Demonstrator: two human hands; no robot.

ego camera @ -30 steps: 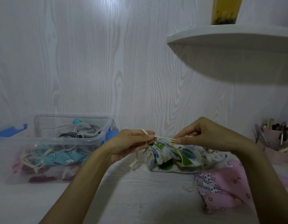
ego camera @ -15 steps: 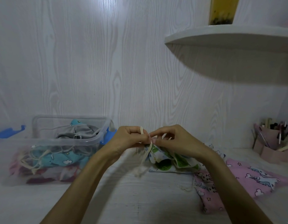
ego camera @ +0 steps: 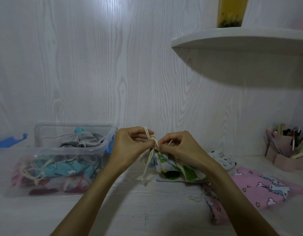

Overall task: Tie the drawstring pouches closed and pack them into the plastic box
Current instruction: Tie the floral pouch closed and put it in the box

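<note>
Both hands at the cord, pouch mouth gathered.

I see the plastic box [ego camera: 103, 147] at left, holding finished pouches; the leaf-print pouch [ego camera: 174, 169] lies mid-table beside a pink pouch [ego camera: 266, 186]. Left hand [ego camera: 130, 143] and right hand [ego camera: 179, 147] each pinch the drawstring [ego camera: 148, 160], fingers curled on it, loose ends hanging.

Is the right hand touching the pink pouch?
Apart. Head view: right hand pinches the drawstring above the leaf-print pouch; the pink pouch lies on the table, clear of it.
</note>
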